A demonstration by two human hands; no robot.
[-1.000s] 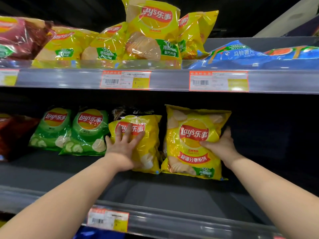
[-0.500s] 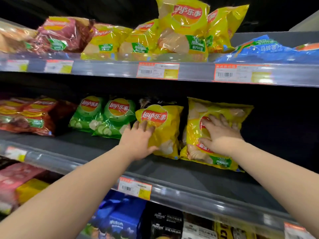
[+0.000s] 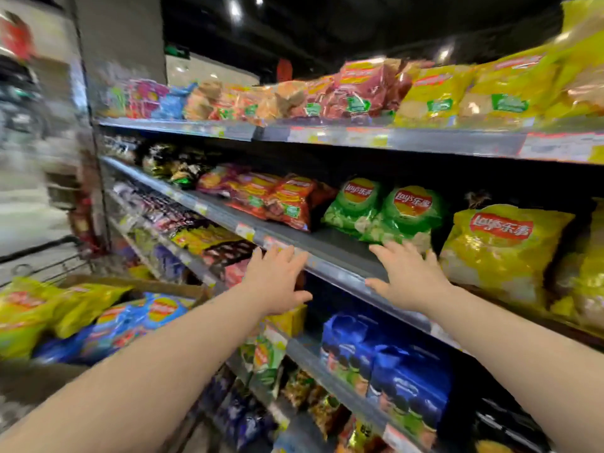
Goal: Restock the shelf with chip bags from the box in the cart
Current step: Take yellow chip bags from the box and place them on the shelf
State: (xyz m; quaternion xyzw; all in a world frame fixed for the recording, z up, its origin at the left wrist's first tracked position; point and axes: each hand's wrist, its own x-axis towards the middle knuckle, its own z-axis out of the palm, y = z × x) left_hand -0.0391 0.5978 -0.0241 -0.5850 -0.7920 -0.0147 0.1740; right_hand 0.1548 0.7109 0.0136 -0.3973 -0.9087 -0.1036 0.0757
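Shelf (image 3: 327, 238), middle tier: my left hand (image 3: 277, 282) is at its near rim, fingers straight and spread, holding nothing. My right hand (image 3: 407, 279) is just to the right, over the rim, likewise flat and empty. Yellow bag (image 3: 500, 253): upright on the shelf, just right of my right hand, untouched. Green bags (image 3: 385, 210): two, just beyond my right fingertips. Box (image 3: 147, 284): in the cart (image 3: 42, 248), near left, well apart from both hands, holding chip bags (image 3: 81, 308), yellow and blue.
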